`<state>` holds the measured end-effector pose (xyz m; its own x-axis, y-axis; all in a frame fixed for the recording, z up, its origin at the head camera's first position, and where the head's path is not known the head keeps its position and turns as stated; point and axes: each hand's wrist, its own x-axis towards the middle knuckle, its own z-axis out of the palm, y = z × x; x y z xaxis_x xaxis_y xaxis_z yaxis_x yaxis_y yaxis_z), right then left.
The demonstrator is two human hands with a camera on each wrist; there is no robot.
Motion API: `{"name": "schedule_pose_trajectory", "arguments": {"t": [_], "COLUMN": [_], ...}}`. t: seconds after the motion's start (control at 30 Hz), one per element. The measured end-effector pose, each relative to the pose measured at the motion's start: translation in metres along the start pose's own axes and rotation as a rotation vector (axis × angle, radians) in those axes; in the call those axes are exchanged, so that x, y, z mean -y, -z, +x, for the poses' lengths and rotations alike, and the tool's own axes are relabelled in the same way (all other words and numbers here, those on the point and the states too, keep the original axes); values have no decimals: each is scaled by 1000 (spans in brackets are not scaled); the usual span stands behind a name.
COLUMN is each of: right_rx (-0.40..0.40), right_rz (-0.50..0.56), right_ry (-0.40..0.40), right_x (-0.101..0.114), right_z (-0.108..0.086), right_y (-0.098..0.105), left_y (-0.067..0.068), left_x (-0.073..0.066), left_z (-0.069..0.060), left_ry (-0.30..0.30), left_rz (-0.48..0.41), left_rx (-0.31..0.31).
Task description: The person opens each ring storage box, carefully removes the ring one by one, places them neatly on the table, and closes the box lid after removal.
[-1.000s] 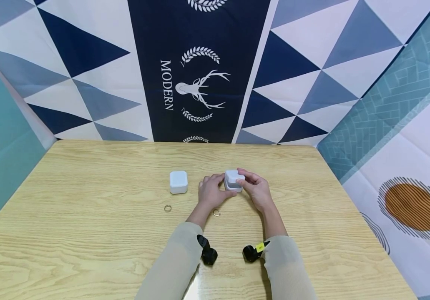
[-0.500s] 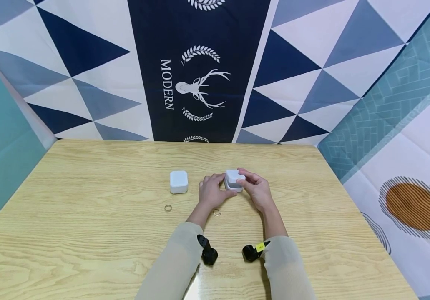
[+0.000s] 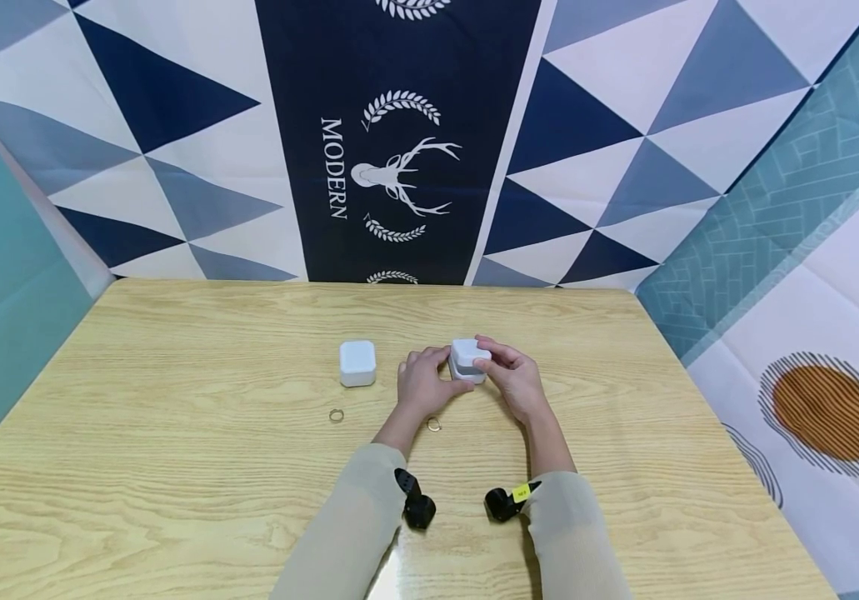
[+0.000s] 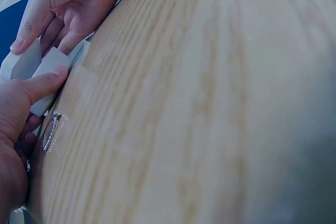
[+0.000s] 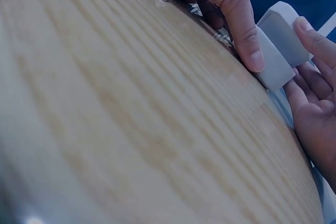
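Note:
Toward the back of the table, a small white ring box [image 3: 468, 350] stands with its lid [image 5: 286, 24] tilted partly up from the base [image 5: 274, 69]. My left hand [image 3: 423, 385] grips the base, its thumb along the near side. The lid is pinched between the thumb and fingers of my right hand [image 3: 516, 385]. The inside of the box is hidden in the head view. Just beside my left wrist lies a ring [image 3: 433, 425], which shows a sparkling band [image 4: 51, 132] in the left wrist view.
A second white box [image 3: 357, 363], closed, stands left of my hands. Another ring [image 3: 336, 415] lies on the wooden table [image 3: 174, 433] in front of it. Patterned cloth [image 3: 414, 167] hangs behind the table.

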<state>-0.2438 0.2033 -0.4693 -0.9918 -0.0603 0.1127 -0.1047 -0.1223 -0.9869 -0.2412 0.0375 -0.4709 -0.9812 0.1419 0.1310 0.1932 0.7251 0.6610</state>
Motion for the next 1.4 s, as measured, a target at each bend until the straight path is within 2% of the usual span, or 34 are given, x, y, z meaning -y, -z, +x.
{"name": "schedule_pose_trajectory", "arguments": {"t": [1.4], "right_rx": [30], "right_rz": [3], "right_ry": [-30], "right_x": [2], "right_z": [-2], "right_y": [0], "left_y": [0], "left_x": [1], "left_z": [0], "left_ry": [-18], "left_rz": [25], "left_rx": [3]}}
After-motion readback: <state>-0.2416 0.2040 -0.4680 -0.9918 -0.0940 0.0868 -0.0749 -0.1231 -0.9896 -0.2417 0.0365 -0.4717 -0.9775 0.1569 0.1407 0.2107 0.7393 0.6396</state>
